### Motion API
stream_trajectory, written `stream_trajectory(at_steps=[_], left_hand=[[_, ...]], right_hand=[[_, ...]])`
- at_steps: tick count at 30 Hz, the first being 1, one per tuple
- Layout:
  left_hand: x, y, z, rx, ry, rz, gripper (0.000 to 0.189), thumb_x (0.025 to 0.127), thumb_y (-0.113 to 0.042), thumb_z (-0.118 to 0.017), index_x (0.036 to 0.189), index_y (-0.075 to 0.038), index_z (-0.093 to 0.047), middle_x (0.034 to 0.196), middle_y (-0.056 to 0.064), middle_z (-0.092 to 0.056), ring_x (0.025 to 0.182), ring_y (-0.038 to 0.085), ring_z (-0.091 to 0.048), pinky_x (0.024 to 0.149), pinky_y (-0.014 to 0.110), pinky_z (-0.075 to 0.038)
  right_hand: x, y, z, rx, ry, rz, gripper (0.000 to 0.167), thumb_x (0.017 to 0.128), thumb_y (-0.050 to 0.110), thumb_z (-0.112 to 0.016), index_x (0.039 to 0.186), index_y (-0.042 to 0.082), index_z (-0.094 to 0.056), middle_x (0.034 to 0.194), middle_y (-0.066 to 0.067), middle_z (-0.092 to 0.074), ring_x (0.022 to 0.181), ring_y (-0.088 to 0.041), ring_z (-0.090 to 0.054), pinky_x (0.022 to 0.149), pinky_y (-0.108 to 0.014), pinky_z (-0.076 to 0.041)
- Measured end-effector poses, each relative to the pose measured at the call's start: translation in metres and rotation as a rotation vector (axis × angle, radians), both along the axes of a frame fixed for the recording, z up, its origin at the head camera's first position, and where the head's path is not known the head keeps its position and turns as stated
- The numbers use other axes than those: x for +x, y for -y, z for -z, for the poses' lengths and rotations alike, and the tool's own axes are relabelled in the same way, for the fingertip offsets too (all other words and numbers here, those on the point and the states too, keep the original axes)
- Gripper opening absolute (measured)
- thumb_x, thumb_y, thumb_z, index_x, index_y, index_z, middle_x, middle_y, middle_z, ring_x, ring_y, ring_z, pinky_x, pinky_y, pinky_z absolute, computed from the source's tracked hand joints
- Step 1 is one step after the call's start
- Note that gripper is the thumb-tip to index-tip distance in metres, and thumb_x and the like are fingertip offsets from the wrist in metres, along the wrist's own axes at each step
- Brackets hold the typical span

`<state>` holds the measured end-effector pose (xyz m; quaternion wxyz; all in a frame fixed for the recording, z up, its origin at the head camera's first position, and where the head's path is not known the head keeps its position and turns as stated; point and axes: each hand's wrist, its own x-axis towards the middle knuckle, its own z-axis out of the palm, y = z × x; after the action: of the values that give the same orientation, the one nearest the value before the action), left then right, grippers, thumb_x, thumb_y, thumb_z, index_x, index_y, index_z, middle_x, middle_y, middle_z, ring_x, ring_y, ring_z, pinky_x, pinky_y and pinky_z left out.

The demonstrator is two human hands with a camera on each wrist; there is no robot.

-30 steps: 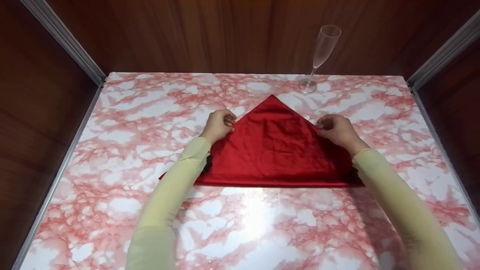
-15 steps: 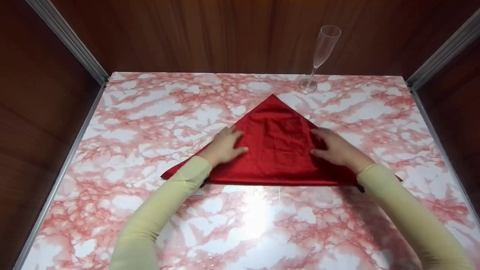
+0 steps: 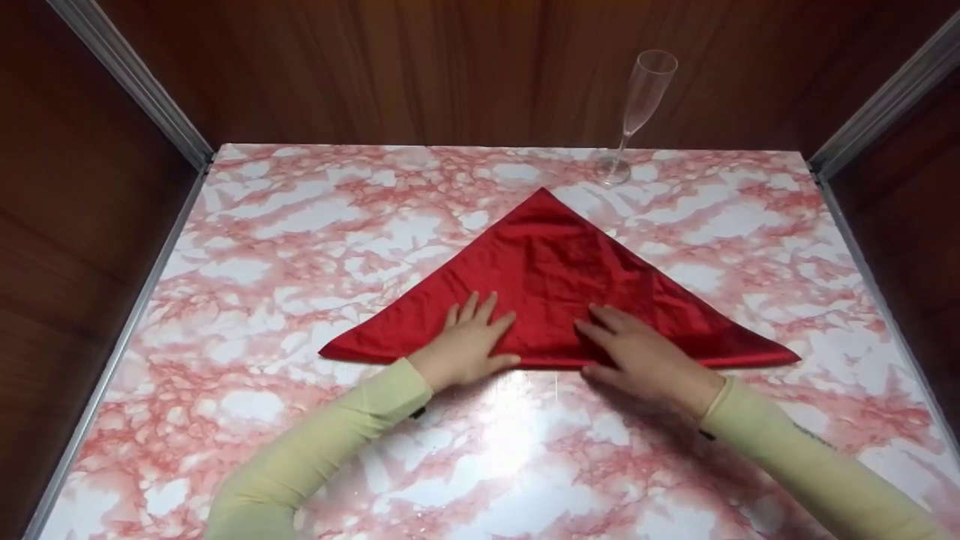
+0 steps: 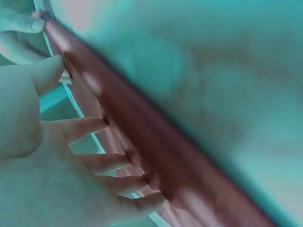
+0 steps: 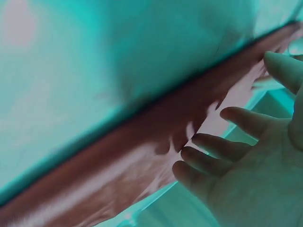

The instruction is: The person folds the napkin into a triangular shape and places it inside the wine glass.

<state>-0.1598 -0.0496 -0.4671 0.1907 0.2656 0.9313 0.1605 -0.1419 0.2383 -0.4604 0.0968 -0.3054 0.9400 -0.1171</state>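
Note:
A shiny red cloth napkin (image 3: 547, 277) lies folded as a triangle, its point toward the back and its long folded edge toward the person. My left hand (image 3: 469, 345) is spread over the left middle of that near edge, fingers extended onto the fabric. My right hand (image 3: 637, 356) lies likewise to the right, its fingers pointing inward. In the left wrist view, the left fingertips (image 4: 154, 201) meet the fold of the cloth (image 4: 156, 137). The right wrist view shows the right fingers (image 5: 208, 163) extended, their tips at the fold. Neither hand grips anything.
An upright clear champagne flute (image 3: 649, 94) stands behind the napkin, right of its point. Dark wooden panels (image 3: 420, 67) enclose the back and sides of the pink-and-white marbled table (image 3: 262, 225).
Both hands have let go of the napkin's slanted sides and moved down toward the near folded edge, fingers now spread. The napkin's side corners are uncovered; the flute stays put.

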Motion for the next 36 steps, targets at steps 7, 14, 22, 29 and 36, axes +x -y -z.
stream_trajectory(at_steps=[7, 14, 22, 29, 36], left_hand=[[0.024, -0.007, 0.007, -0.091, -0.135, 0.084, 0.072, 0.093, -0.05, -0.054, 0.152, -0.019, -0.027, 0.157, 0.018, -0.009, 0.142, 0.043, -0.003, 0.106, 0.067, -0.009], [0.031, -0.009, 0.01, -0.254, -0.335, 0.175, 0.054, 0.1, -0.026, -0.048, 0.151, -0.016, -0.031, 0.154, 0.017, -0.023, 0.139, 0.039, -0.022, 0.1, 0.065, -0.031], [0.032, -0.011, 0.011, -0.365, -0.413, 0.172, 0.045, 0.102, -0.007, -0.039, 0.147, -0.009, -0.037, 0.15, 0.017, -0.032, 0.136, 0.037, -0.031, 0.093, 0.061, -0.041], [0.029, -0.005, 0.01, -0.362, -0.402, 0.189, 0.045, 0.103, -0.008, -0.038, 0.148, -0.007, -0.035, 0.153, 0.016, -0.028, 0.138, 0.037, -0.028, 0.095, 0.062, -0.039], [0.028, -0.002, 0.013, -0.325, -0.397, 0.193, 0.048, 0.101, -0.009, -0.042, 0.148, -0.008, -0.034, 0.153, 0.016, -0.027, 0.138, 0.038, -0.026, 0.1, 0.062, -0.034]], right_hand=[[0.021, 0.014, 0.006, 0.1, -0.097, -0.023, 0.061, 0.092, 0.032, -0.062, 0.146, 0.015, -0.041, 0.15, -0.02, -0.032, 0.136, -0.041, -0.029, 0.105, -0.058, -0.029], [0.031, 0.02, 0.006, 0.193, -0.142, -0.024, 0.06, 0.093, 0.004, -0.058, 0.148, 0.016, -0.038, 0.151, -0.02, -0.03, 0.134, -0.045, -0.03, 0.094, -0.063, -0.039], [0.031, 0.024, 0.005, 0.214, -0.217, -0.046, 0.059, 0.091, -0.003, -0.058, 0.146, 0.011, -0.041, 0.147, -0.023, -0.035, 0.129, -0.047, -0.037, 0.091, -0.059, -0.044], [0.029, 0.028, 0.009, 0.195, -0.2, -0.022, 0.061, 0.091, -0.009, -0.055, 0.146, 0.011, -0.04, 0.148, -0.024, -0.032, 0.13, -0.047, -0.035, 0.089, -0.06, -0.045], [0.027, 0.035, 0.011, 0.173, -0.143, 0.025, 0.06, 0.091, -0.003, -0.057, 0.147, 0.012, -0.039, 0.15, -0.023, -0.03, 0.133, -0.046, -0.031, 0.094, -0.062, -0.04]])
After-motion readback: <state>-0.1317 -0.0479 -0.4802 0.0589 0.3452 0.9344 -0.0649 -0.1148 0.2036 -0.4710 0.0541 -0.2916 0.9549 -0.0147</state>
